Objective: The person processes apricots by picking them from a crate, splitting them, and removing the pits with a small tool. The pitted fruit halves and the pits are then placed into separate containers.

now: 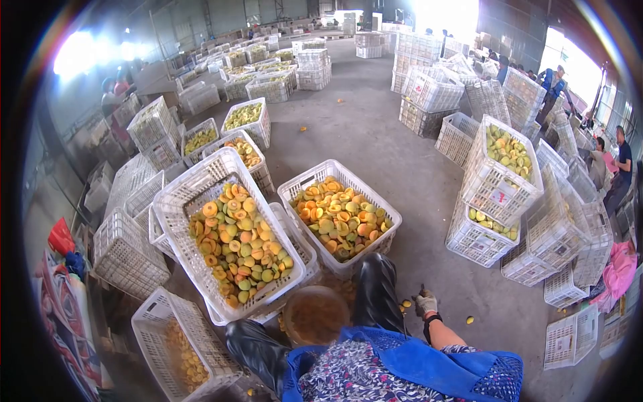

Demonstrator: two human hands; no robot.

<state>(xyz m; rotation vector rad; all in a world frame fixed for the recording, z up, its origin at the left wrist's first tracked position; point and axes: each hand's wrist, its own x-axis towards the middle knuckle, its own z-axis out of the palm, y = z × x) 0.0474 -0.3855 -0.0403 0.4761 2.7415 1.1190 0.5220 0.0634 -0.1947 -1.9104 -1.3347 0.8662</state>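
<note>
Right hand [425,303], gloved: lowered beside the right knee [376,273]; grip cannot be discerned. Left hand: state cannot be told. Fruit [244,248], some halved: heaped in two white crates [174,216] before the knees.

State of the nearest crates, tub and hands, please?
Large left crate, partly filled; fruit heaped, some halved
Central crate, holding fruit, some halved
Lower-left crate, partly filled, yellow pieces
Round tub, contents indistinct
Right hand, gloved, grip unclear
Left hand, not in view
</note>
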